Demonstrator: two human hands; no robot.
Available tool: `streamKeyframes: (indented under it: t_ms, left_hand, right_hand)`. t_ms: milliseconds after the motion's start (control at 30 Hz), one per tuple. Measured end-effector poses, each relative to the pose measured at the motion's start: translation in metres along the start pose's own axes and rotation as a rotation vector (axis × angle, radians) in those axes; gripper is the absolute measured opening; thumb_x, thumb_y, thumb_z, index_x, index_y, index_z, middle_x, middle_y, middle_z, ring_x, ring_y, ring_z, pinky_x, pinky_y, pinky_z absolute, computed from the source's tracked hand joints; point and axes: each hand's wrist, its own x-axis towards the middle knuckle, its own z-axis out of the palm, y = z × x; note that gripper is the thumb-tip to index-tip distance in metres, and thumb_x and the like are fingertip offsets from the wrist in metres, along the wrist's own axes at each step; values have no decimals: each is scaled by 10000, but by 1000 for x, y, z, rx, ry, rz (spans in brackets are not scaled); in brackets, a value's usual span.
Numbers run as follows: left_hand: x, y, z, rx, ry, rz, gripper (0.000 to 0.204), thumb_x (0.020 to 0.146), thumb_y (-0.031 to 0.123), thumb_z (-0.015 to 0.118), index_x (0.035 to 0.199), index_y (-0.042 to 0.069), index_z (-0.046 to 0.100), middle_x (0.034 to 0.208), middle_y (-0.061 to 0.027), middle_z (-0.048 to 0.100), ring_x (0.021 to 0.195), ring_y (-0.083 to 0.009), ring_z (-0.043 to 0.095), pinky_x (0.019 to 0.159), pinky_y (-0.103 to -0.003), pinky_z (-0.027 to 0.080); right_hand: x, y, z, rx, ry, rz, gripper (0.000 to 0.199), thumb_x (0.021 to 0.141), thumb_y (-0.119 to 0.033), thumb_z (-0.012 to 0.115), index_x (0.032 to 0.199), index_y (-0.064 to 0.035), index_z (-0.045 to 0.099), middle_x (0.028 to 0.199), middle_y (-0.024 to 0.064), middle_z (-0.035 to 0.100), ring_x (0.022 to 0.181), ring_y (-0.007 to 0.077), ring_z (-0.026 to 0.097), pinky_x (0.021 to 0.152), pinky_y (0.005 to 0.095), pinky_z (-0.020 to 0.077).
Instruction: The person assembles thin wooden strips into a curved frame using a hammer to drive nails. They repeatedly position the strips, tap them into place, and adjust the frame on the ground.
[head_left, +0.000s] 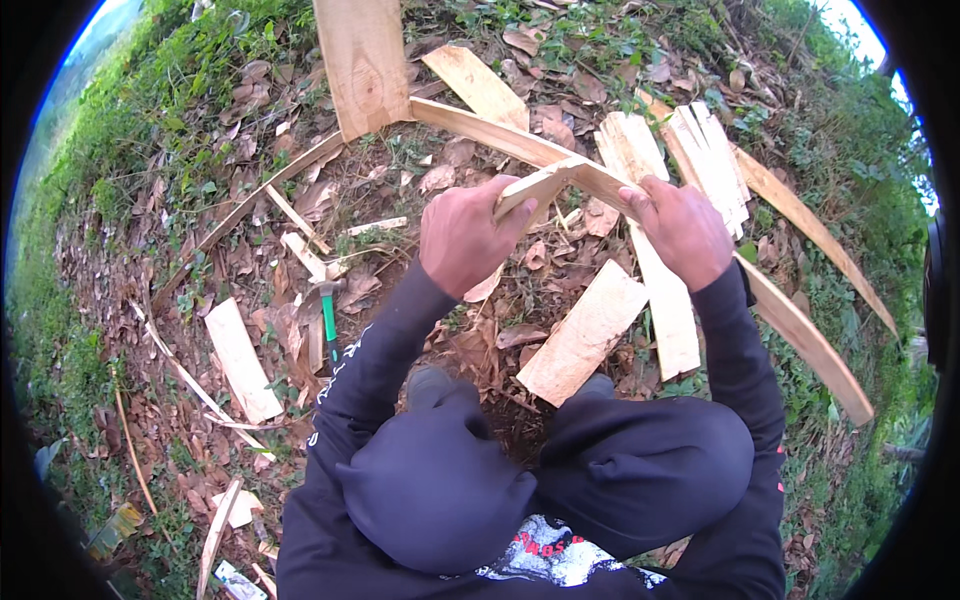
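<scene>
My left hand (468,238) is closed around a short wooden board (541,184), its thumb along the near face. The board's far end meets the side of a long wooden plank (485,133) at an angle. My right hand (688,232) grips that long plank just right of the meeting point, thumb on the near side. The plank runs from the far middle, beneath my right hand, to the lower right. At its far left end it meets a wide upright board (365,70). Whether the short board is fastened to the plank, I cannot tell.
A hammer with a green handle (329,325) lies left of my left forearm. Loose boards (584,332) lie before my feet, with split pieces (708,165) beyond my right hand. Another board (243,360) lies at the left. Dry leaves and grass cover the sloping ground.
</scene>
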Motion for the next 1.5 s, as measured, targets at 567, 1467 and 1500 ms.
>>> streamKeyframes:
  t_ms: [567,1467,1500]
  left_hand:
    - [-8,-90,91,-76,-245,51,356,949,322,644,1151,29,666,793,-221,647,699,-347,637,650,-443,487]
    - [-132,-25,169,-839,-244,-418,532,1002,211,550,1425,-58,374,1278,-206,607,1169,-248,592,1014,-370,445]
    - [-133,-28,168,-745,-264,-396,533,999,215,553,1419,-61,375,1216,-221,627,1111,-277,619,969,-384,467]
  right_hand:
    - [1,78,73,3,-59,252,434,1003,-425,507,913,-32,668,716,187,661,737,370,677,727,500,522]
    - [-28,55,166,202,-72,267,386,996,-410,523,940,-43,629,781,255,662,793,454,652,711,536,502]
    - [-30,58,167,196,-74,270,398,998,-417,517,932,-41,629,781,255,662,790,455,651,710,537,501]
